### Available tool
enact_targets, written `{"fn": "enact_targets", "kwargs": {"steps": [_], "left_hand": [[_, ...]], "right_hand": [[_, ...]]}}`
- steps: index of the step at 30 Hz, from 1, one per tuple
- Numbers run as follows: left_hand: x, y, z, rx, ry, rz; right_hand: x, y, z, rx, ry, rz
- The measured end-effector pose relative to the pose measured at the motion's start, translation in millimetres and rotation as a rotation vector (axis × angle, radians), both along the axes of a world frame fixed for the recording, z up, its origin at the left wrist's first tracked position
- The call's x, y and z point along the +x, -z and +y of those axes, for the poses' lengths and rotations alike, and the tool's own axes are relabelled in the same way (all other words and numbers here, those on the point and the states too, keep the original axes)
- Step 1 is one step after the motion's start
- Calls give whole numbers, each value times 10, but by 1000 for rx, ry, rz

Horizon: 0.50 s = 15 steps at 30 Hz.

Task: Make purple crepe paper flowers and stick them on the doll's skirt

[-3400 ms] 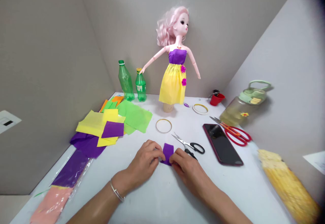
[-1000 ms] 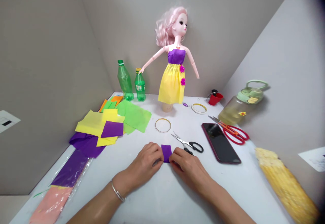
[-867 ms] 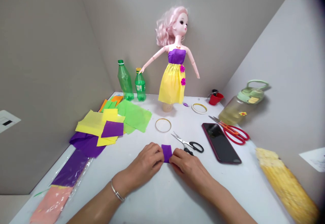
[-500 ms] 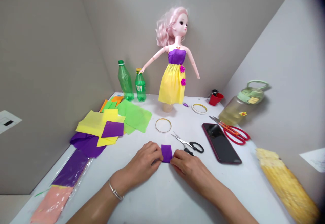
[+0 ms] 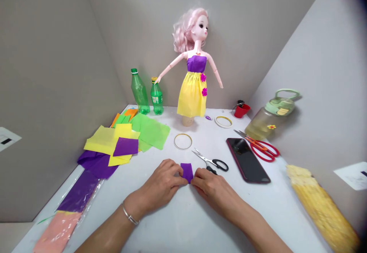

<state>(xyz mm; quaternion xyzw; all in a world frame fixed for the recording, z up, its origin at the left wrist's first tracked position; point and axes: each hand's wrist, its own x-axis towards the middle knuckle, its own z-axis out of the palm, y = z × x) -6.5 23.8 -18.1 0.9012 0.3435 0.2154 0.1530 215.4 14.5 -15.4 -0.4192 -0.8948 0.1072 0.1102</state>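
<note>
Your left hand (image 5: 162,180) and right hand (image 5: 213,188) rest close together on the white counter (image 5: 266,207), both half closed with the fingers curled inward. Between them, a small piece of purple crepe paper (image 5: 187,172) lies pinched from both sides near its lower end, while its upper part sits free of your fingers. Your fingers hide the lower edge, so whether it is folded there cannot be told.

The paper looks very light, soft and thin, so it will likely crease at a touch and may tear if tugged. Take it flat between the finger pads, close to the side edges, with gentle pressure.

Just beyond your right hand lie small black-handled scissors (image 5: 213,164), with a black phone (image 5: 247,160) further right. A gold-coloured ring (image 5: 182,141) lies ahead of the paper, and a stack of yellow crepe sheets (image 5: 110,144) lies to your left.
</note>
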Motion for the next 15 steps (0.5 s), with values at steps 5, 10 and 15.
{"fn": "enact_targets", "kwargs": {"steps": [5, 10, 15], "left_hand": [[-47, 4, 19, 66, 5, -33], [-26, 45, -1, 76, 28, -39], [23, 56, -16, 86, 29, -3]], "right_hand": [[-6, -25, 2, -11, 1, 0], [-14, -57, -5, -34, 4, -26], [-13, -52, 0, -39, 13, -17]]}}
